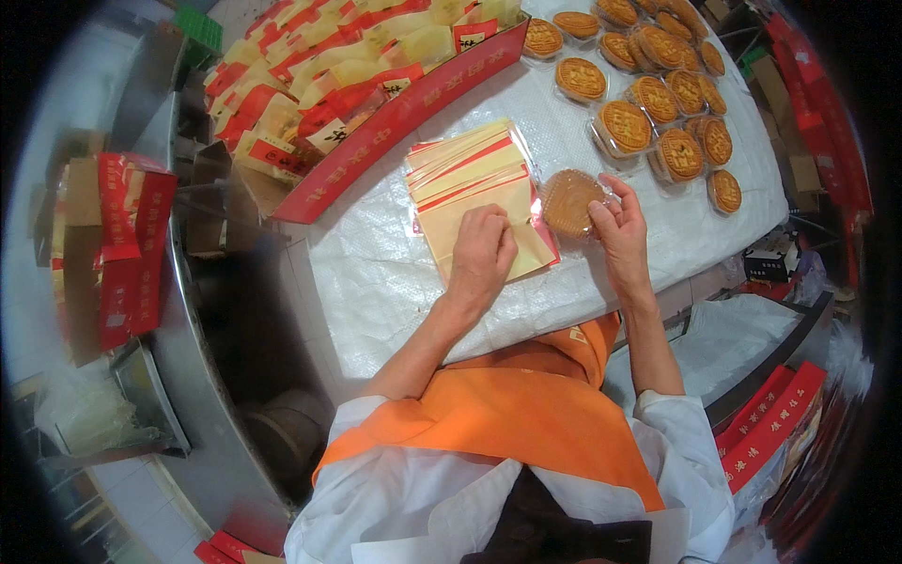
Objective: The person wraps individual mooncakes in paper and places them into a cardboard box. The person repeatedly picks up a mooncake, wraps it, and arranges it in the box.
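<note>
My left hand (486, 243) is curled on the top packaging bag (451, 222) of a fanned stack. That bag is cream and red, and creases beside my knuckles; my fingertips are hidden. In my right hand (621, 225), between thumb and fingers, is a mooncake in a clear plastic tray (569, 203). Its plain brown side faces up, close to the stack's right edge. Beyond my right hand, several more mooncakes in clear trays (624, 127) lie on the white-covered table (373, 282), some piled on others.
A red-sided carton (402, 120) packed with filled bags stands at the table's back left. Another red carton (134, 247) sits at far left, by a metal-edged counter (204, 395). Red cartons (768, 430) and a sheet-covered surface (740, 328) are at my right.
</note>
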`<state>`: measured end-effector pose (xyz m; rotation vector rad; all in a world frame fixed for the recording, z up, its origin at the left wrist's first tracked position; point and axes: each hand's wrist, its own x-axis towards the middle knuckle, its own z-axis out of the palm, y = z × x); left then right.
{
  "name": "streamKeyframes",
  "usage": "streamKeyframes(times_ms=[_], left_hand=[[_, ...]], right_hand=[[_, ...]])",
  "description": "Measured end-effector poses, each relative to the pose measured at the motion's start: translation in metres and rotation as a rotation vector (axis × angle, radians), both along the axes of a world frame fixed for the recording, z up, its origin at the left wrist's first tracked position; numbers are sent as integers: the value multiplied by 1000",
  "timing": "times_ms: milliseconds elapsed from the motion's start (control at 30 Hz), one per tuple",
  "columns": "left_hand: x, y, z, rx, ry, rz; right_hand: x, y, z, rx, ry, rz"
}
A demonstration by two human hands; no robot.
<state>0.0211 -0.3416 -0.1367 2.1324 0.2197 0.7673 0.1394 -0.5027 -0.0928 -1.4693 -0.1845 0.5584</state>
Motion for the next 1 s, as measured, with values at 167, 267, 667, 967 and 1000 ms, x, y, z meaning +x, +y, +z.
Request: streamKeyframes(times_ms=[167, 267, 667, 967, 1000], left_hand=[[-3, 2, 1, -31, -41, -2], [-3, 2, 5, -10, -69, -57], [-1, 8, 36, 87, -85, -197], [-3, 30, 46, -920, -164, -331], [-3, 35, 47, -1044, -155, -341]], right_hand=[[3, -1, 3, -114, 79, 117], [6, -2, 10, -168, 65, 190], [5, 13, 11, -93, 180, 253], [-23, 10, 62, -163, -817, 523], [-18, 12, 69, -209, -1064, 559]])
